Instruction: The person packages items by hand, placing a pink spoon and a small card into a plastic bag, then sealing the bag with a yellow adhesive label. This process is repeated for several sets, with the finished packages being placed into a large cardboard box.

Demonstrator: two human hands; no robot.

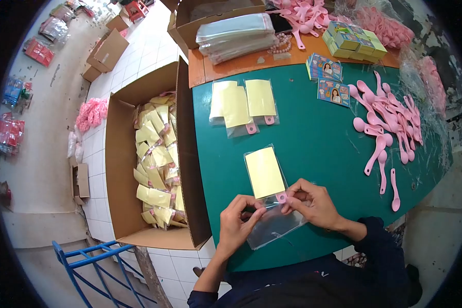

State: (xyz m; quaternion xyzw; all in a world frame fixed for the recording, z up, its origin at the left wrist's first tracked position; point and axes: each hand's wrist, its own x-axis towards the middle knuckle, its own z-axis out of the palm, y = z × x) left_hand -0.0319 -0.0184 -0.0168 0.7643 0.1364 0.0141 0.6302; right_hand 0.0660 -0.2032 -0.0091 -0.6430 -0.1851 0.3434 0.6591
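On the green table (313, 138) lies a clear plastic bag (265, 173) with a yellow card inside and a pink spoon handle end (281, 197) at its near edge. My left hand (239, 223) pinches the bag's clear plastic just left of the handle end. At the right of it, my right hand (313, 206) grips the plastic with thumb and fingers pressed together. Beneath and between both hands is another clear plastic bag (272, 228), flat at the table's near edge. Three packed bags (236, 105) with yellow cards lie farther back.
A cardboard box (190, 154) full of packed bags stands at the left. Pink spoons (382, 115) and printed cards (333, 92) lie at the right. Bag stacks (236, 38) and card bundles (351, 41) sit at the back; a blue metal rack (95, 256) stands front left.
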